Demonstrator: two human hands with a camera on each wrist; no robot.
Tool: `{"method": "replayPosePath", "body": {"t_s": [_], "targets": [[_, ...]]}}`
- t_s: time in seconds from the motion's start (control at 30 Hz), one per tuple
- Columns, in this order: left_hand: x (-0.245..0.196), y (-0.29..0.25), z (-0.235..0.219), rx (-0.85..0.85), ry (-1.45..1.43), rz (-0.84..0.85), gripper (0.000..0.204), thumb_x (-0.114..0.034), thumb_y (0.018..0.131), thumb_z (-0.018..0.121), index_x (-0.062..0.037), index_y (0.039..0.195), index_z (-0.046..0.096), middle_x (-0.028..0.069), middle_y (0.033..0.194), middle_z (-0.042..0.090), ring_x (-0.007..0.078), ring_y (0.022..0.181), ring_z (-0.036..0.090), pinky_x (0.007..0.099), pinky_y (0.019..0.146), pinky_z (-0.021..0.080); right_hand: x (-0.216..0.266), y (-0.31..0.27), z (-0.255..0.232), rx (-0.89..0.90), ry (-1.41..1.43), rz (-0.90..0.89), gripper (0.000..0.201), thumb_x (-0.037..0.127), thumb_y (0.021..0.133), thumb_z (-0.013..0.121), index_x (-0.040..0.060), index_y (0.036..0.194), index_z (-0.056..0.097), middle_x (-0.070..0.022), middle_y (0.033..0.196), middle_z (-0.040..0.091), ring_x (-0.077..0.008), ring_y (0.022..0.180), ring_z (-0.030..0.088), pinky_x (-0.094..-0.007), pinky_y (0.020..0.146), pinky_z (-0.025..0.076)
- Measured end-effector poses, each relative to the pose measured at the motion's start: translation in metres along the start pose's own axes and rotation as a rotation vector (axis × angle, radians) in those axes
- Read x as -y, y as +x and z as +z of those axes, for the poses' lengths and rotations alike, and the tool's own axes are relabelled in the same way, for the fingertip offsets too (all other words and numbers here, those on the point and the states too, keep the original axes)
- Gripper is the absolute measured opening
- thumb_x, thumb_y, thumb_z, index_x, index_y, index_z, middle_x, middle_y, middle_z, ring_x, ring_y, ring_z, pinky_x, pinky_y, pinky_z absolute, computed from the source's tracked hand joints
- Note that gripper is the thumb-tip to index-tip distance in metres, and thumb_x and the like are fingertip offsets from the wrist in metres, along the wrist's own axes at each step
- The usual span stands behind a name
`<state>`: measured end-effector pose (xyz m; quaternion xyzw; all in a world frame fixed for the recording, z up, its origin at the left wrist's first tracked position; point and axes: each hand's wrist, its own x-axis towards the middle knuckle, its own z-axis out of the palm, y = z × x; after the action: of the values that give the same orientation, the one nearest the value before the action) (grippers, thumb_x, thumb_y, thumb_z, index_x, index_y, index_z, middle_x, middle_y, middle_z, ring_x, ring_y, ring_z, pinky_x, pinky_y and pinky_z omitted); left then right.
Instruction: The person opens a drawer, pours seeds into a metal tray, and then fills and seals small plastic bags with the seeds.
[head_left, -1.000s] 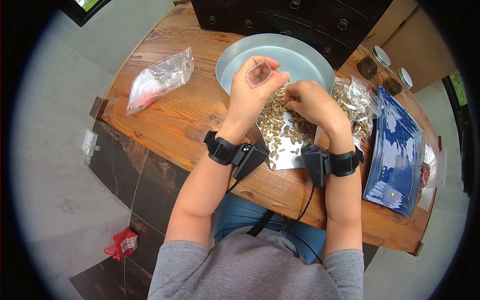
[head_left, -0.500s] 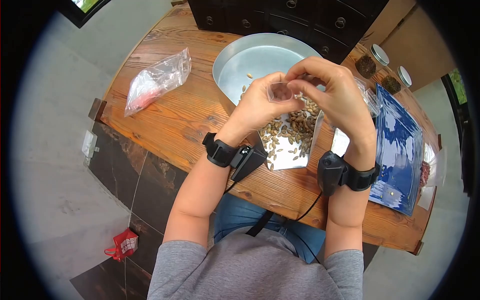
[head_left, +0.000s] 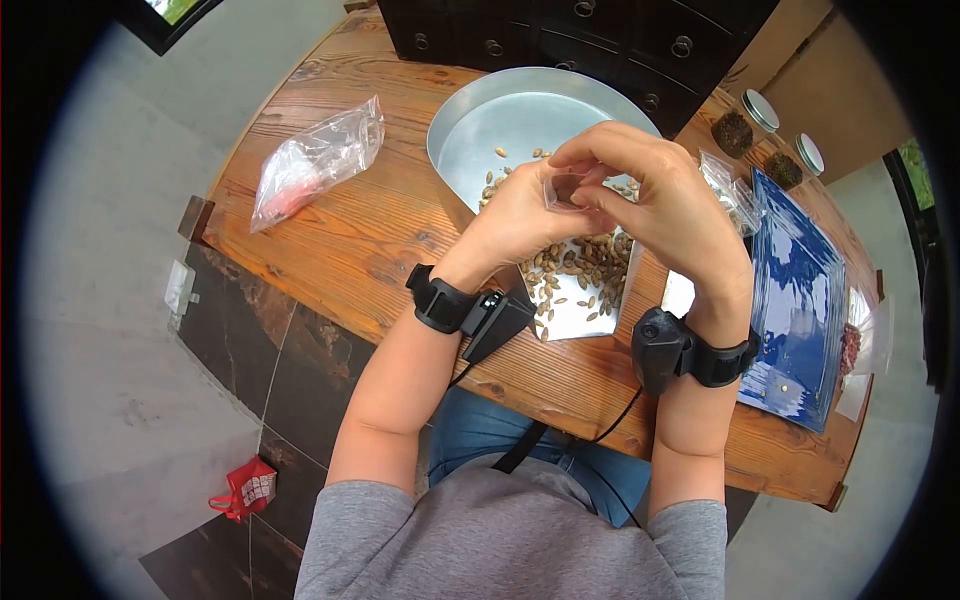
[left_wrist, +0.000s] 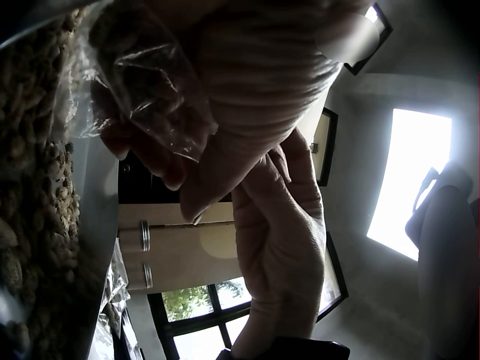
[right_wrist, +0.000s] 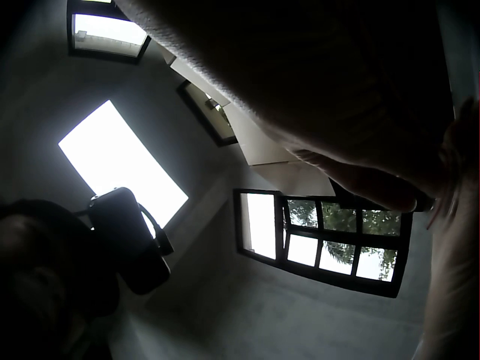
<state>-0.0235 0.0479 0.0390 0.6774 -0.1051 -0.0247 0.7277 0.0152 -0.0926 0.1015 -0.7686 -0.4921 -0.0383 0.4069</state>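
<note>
My left hand (head_left: pixel 517 215) holds a small clear plastic bag (left_wrist: pixel 150 82) by its mouth, and the bag hangs below the fingers in the left wrist view. My right hand (head_left: pixel 685 205) reaches over from the right, thumb and fingertips at the bag's opening. What lies between those fingertips is hidden. Below both hands, many brown oval pods (head_left: pixel 600 265) are spread on a white surface (head_left: pixel 585 326) and into the round metal tray (head_left: pixel 470 95). In the right wrist view, the hands are mostly dark.
A clear bag with something pink (head_left: pixel 300 190) lies on the wooden table (head_left: pixel 330 255) at left. A blue rectangular tray (head_left: pixel 800 300) is at right, near another plastic bag (head_left: pixel 735 195). Two lidded jars (head_left: pixel 735 130) stand behind, beside a dark drawer cabinet (head_left: pixel 620 50).
My right hand has risen from the pods to the bag's mouth and now dips closer into it. My left hand has shifted slightly right and down with the bag.
</note>
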Motion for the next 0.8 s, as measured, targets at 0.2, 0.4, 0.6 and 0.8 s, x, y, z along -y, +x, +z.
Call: {"method": "replayPosePath", "body": {"t_s": [0.2, 0.4, 0.6, 0.8], "targets": [[0.007, 0.003, -0.002, -0.042, -0.044, 0.057, 0.025, -0.008, 0.076, 0.066, -0.0015, 0.098, 0.055, 0.0013, 0.085, 0.059, 0.0075, 0.083, 0.055, 0.0221, 0.073, 0.046, -0.005, 0.003, 0.0, -0.101, 0.02, -0.005, 0.014, -0.002, 0.072, 0.058, -0.0007, 0.087, 0.059, -0.0124, 0.08, 0.06, -0.0246, 0.073, 0.06, -0.0299, 0.063, 0.048], [0.01, 0.006, -0.011, -0.386, -0.238, 0.224, 0.015, -0.011, 0.077, 0.067, -0.0052, 0.085, 0.055, -0.0011, 0.077, 0.055, 0.0053, 0.069, 0.051, 0.0176, 0.062, 0.042, -0.031, -0.011, 0.003, 0.088, -0.234, 0.295, 0.032, 0.008, 0.07, 0.065, 0.0036, 0.101, 0.059, -0.0145, 0.093, 0.06, -0.0282, 0.084, 0.059, -0.0339, 0.076, 0.047], [0.006, 0.005, -0.012, -0.461, -0.217, 0.275, 0.017, -0.012, 0.076, 0.068, -0.0054, 0.084, 0.055, -0.001, 0.075, 0.054, 0.0055, 0.067, 0.048, 0.0183, 0.062, 0.04, -0.031, -0.009, 0.031, 0.381, -0.188, 0.408, 0.045, 0.01, 0.063, 0.071, 0.0095, 0.105, 0.058, -0.0119, 0.103, 0.053, -0.0281, 0.098, 0.052, -0.035, 0.082, 0.043], [0.007, 0.005, -0.013, -0.46, -0.167, 0.265, 0.017, -0.012, 0.076, 0.068, -0.0044, 0.084, 0.054, -0.0012, 0.075, 0.053, 0.0057, 0.069, 0.048, 0.0193, 0.064, 0.039, -0.045, -0.006, 0.044, 0.395, -0.274, 0.328, 0.018, 0.004, 0.067, 0.064, 0.0017, 0.084, 0.06, -0.0109, 0.082, 0.057, -0.0289, 0.081, 0.056, -0.0371, 0.071, 0.044]]}}
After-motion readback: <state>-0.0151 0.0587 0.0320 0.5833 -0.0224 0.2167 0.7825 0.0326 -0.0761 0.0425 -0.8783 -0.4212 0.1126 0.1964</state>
